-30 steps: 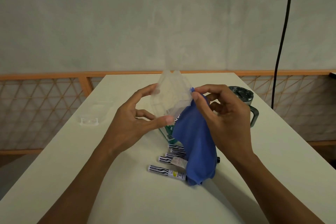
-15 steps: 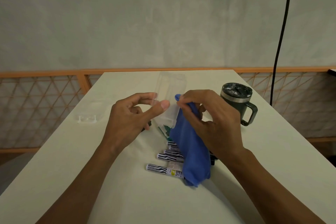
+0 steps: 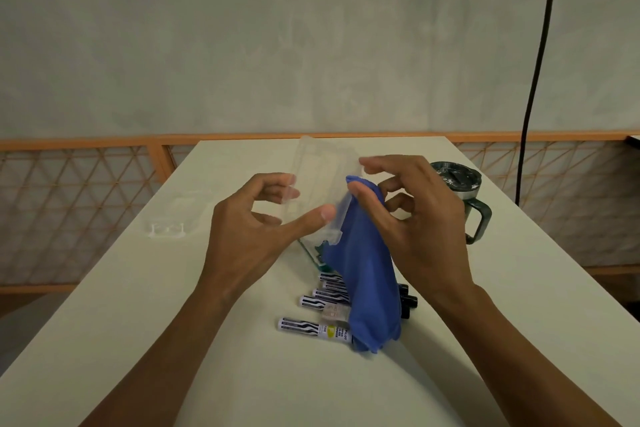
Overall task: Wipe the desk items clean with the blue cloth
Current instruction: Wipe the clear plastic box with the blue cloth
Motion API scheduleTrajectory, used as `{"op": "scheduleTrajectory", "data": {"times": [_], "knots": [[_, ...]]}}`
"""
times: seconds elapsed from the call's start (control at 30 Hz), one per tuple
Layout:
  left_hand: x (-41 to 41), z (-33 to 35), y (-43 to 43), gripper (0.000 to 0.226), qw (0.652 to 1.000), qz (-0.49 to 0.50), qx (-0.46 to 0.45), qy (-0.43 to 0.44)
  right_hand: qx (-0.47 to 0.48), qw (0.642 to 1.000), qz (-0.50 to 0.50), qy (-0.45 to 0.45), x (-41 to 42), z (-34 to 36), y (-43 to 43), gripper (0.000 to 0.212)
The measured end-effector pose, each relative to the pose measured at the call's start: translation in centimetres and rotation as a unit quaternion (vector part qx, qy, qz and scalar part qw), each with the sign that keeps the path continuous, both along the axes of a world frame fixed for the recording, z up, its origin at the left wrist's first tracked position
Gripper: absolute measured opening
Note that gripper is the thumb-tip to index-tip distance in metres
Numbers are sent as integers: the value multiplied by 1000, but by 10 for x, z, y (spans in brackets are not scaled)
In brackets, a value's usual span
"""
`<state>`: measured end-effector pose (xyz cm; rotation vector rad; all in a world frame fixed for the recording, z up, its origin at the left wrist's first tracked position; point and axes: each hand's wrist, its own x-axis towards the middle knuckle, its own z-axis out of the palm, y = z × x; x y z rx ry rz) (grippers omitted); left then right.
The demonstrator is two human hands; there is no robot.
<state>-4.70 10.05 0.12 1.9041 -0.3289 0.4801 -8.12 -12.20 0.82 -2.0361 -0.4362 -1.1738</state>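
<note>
Head view: the left hand (image 3: 249, 236) pinches a clear plastic case (image 3: 318, 177) between thumb and fingers above the white table (image 3: 173, 340). The right hand (image 3: 422, 229) grips the blue cloth (image 3: 367, 274), thumb pressing it to the case's edge. Wiping seems midway; the black-and-white markers (image 3: 311, 324) and dark green mug (image 3: 460, 191) likely remain.

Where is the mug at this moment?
Head view: the mug stands on the table at right, just behind the right hand, which holds the cloth against the clear case held by the left hand.
</note>
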Motion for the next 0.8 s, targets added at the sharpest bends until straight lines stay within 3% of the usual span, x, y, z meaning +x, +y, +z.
{"op": "scheduleTrajectory", "data": {"times": [0.37,0.57,0.67,0.8], "knots": [[0,8,3,26,990,-99,-98,25,161,979,78,102,5,3,-13,24],[0,14,11,29,967,-198,-134,85,209,967,99,109,4,6,-11,18],[0,17,10,46,963,-189,-162,105,197,970,97,105,2,7,-11,15],[2,18,12,48,967,-165,-168,99,197,974,85,67,-4,18,-19,16]]}}
